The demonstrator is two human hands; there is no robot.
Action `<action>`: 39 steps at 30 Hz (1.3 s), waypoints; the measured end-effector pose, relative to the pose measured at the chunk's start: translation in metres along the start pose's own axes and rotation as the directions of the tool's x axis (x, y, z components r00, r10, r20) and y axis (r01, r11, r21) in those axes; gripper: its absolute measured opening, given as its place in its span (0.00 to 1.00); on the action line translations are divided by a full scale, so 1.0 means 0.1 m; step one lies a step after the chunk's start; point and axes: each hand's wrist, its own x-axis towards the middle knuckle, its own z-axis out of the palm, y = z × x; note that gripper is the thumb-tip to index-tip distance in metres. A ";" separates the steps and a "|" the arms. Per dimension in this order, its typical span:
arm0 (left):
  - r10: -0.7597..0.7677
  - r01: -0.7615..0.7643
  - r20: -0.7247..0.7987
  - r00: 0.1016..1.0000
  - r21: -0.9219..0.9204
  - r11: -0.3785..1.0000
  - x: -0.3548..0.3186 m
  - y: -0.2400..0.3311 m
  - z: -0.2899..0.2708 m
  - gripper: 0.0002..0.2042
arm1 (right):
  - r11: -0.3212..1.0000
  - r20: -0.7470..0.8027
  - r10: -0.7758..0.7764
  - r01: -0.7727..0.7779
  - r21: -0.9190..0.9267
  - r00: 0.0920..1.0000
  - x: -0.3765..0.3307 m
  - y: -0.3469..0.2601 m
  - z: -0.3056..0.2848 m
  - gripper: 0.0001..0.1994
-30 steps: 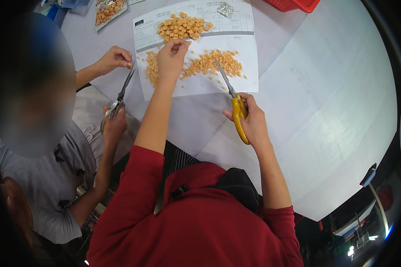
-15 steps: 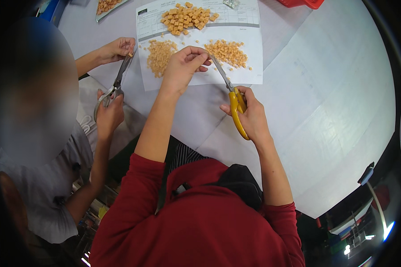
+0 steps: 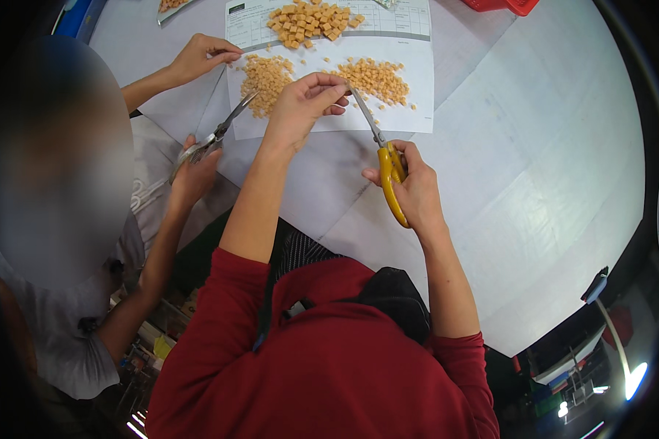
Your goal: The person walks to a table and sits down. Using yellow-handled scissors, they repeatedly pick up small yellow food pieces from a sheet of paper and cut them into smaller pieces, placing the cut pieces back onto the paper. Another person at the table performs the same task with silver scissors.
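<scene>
My right hand [image 3: 417, 190] holds yellow-handled scissors [image 3: 388, 183], their blades pointing up and to the left. At the blade tips, my left hand [image 3: 307, 102] is closed in a pinch; what lies between its fingertips is too small to make out. Both hands are at the near edge of a printed paper sheet [image 3: 395, 51]. A pile of small orange-yellow bits [image 3: 265, 79] lies just beyond my left hand, and a second pile of small bits [image 3: 377, 82] lies past the scissors tips. Larger orange-yellow cubes [image 3: 311, 22] are heaped farther back on the sheet.
On my left sits a co-worker, whose one hand [image 3: 198, 58] reaches to the small-bit pile while the other holds metal scissors [image 3: 220, 132]. A red basket [image 3: 501, 6] stands at the back, a bag of bits [image 3: 172, 9] at the back left. The white-covered table [image 3: 534, 183] extends right.
The co-worker's reaching hand has moved away from their scissors to the pile, and those scissors have swung right toward the sheet. My hands and scissors have barely moved.
</scene>
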 end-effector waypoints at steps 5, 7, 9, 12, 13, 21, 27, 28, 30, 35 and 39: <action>-0.023 0.020 -0.057 0.998 -0.059 0.998 -0.03 -0.03 0.03 0.11 | 1.000 -0.019 0.018 -0.018 0.017 1.000 -0.02 -0.04 0.01 0.29; -0.044 0.038 -0.089 0.995 -0.074 0.997 -0.03 -0.04 0.04 0.11 | 1.000 -0.023 0.009 -0.009 0.011 1.000 -0.02 -0.04 0.02 0.29; -0.058 0.038 -0.127 0.990 -0.156 0.987 -0.03 -0.06 0.05 0.13 | 1.000 -0.030 -0.005 0.005 -0.007 1.000 -0.03 -0.03 0.04 0.29; -0.081 0.050 -0.143 0.986 -0.211 0.976 -0.02 -0.06 0.05 0.15 | 0.998 -0.045 -0.025 0.023 -0.052 0.999 -0.02 -0.01 0.06 0.30; -0.087 0.054 -0.142 0.986 -0.220 0.974 -0.02 -0.07 0.04 0.15 | 0.997 -0.046 -0.027 0.024 -0.068 0.999 -0.03 -0.02 0.06 0.30; -0.104 0.080 -0.128 0.986 -0.183 0.980 0.01 -0.06 0.01 0.17 | 0.995 -0.050 -0.012 0.007 -0.100 0.999 -0.02 -0.03 0.04 0.31; -0.029 0.063 -0.213 0.977 0.152 0.986 0.19 -0.23 -0.03 0.13 | 0.981 -0.048 0.053 -0.061 -0.184 0.997 0.12 0.07 0.08 0.32; 0.023 0.047 -0.239 0.971 0.285 0.957 0.22 -0.22 -0.02 0.12 | 0.979 -0.056 0.060 -0.069 -0.191 0.997 0.15 0.12 0.11 0.33; 0.250 -0.067 -0.276 0.928 0.536 0.842 0.28 -0.18 -0.01 0.09 | 0.975 -0.054 0.087 -0.096 -0.199 0.995 0.20 0.18 0.13 0.32; 0.618 -0.184 -0.186 0.764 0.855 0.485 0.61 -0.04 0.01 0.04 | 0.970 -0.018 0.161 -0.161 -0.181 0.987 0.26 0.17 0.08 0.31; 0.799 -0.204 -0.002 0.601 0.966 0.156 1.00 -0.01 0.01 0.04 | 0.983 -0.068 0.127 -0.135 -0.128 0.990 0.23 0.18 0.08 0.32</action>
